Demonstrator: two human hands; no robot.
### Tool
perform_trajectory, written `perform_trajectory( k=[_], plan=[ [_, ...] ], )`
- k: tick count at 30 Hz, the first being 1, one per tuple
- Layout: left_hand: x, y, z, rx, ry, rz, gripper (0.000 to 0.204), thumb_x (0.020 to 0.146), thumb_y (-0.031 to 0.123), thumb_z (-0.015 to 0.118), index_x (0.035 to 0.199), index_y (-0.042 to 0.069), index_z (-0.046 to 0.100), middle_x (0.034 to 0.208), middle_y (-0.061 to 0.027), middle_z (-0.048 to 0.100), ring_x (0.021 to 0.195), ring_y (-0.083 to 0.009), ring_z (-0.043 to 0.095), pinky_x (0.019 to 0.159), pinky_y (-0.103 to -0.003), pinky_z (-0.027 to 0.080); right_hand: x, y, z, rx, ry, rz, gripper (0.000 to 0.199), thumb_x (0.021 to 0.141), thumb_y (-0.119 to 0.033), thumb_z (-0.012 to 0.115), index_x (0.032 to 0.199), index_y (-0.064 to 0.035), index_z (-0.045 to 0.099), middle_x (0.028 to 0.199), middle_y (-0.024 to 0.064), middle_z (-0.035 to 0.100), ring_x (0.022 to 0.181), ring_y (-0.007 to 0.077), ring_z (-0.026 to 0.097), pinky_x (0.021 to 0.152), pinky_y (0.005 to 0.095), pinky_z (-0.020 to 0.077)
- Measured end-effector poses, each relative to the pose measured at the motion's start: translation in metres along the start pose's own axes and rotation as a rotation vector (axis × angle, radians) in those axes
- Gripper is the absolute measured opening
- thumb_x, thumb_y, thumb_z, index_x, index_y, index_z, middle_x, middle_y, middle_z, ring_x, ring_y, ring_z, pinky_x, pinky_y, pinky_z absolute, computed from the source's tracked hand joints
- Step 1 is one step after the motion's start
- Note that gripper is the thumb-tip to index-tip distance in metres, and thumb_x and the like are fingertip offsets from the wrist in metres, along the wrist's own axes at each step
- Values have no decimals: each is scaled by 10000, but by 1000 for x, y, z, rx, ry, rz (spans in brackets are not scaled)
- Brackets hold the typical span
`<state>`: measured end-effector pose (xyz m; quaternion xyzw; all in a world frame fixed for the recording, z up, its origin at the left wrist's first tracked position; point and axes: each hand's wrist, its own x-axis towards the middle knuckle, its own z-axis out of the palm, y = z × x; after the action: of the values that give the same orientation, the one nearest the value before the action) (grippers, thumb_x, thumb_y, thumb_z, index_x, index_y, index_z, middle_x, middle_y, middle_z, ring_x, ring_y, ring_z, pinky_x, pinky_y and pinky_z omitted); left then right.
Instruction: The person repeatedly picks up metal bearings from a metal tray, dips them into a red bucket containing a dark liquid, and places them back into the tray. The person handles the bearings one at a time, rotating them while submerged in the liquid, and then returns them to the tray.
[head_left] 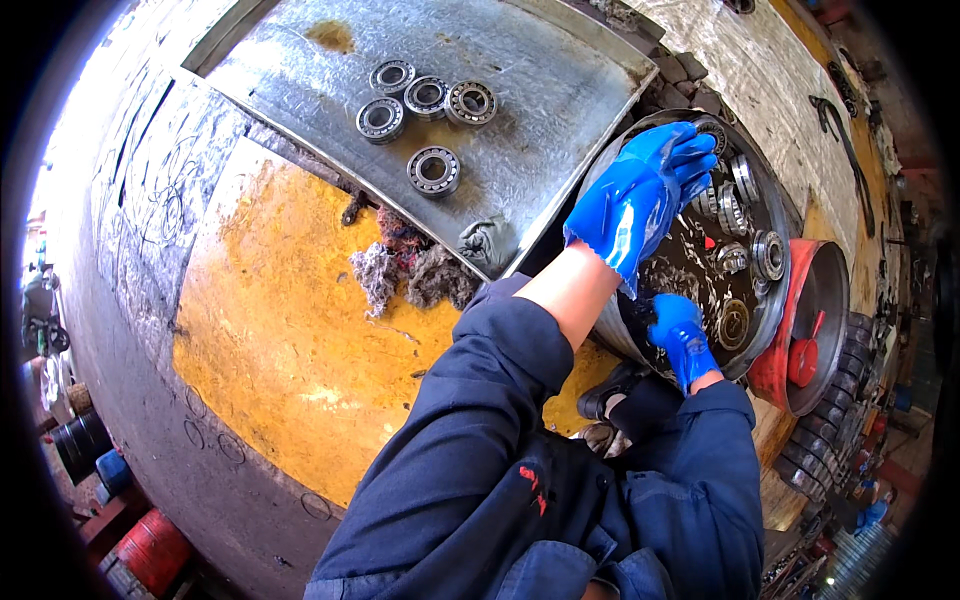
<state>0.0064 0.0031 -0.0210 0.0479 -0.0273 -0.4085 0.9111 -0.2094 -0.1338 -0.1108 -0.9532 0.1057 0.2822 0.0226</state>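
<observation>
Both hands wear wet blue rubber gloves over a round metal basin (770, 330) of dark liquid. My left hand (640, 195) is above its left side, fingers stretched toward the far rim; nothing shows in them. Just past the fingertips is a bearing (712, 137), partly hidden. Low over the near side, my right hand (682, 335) is closed, and a dark clump (637, 312) shows beside its fingers; its kind is unclear. Several roller bearings lie in the basin, among them one on the right (768, 255) and a brownish ring (733, 325) near my right hand.
Left of the basin stands a shallow metal tray (540, 90) holding several bearings (433, 171) and a grey crumpled cloth (484, 243). Frayed rags (405, 270) lie by its near edge on a yellow sheet (290, 330). A red round container (790, 340) adjoins the basin's right.
</observation>
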Motion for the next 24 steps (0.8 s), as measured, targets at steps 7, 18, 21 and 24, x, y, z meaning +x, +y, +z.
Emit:
perform_trajectory(
  k=[7,18,21,24],
  plan=[
    [-4,-4,9,62,-50,21,429,1018,279,542,1372,48,473,1332,-167,579,1195,-324,589,1033,-434,485,-15,-1,13,215,131,183,274,773,-226,640,964,-48,725,960,223,710,911,414,684,769,494,536],
    [16,2,0,170,95,-46,425,1029,338,508,1340,49,503,1335,-180,593,1202,-340,598,993,-432,527,-17,5,9,494,186,268,304,790,-258,644,923,5,717,911,281,690,850,464,670,734,496,531],
    [17,0,0,172,115,-65,419,1024,323,512,1342,50,507,1347,-176,589,1211,-337,596,991,-435,531,-6,5,25,317,76,187,337,794,-260,655,979,19,698,963,265,699,897,434,682,776,492,532],
    [19,0,1,173,121,-78,414,1020,309,515,1344,50,511,1358,-172,585,1221,-333,593,989,-437,534,5,-10,24,-184,-85,-47,283,767,-235,667,941,-16,710,950,225,712,887,398,696,758,496,537]
  ],
)
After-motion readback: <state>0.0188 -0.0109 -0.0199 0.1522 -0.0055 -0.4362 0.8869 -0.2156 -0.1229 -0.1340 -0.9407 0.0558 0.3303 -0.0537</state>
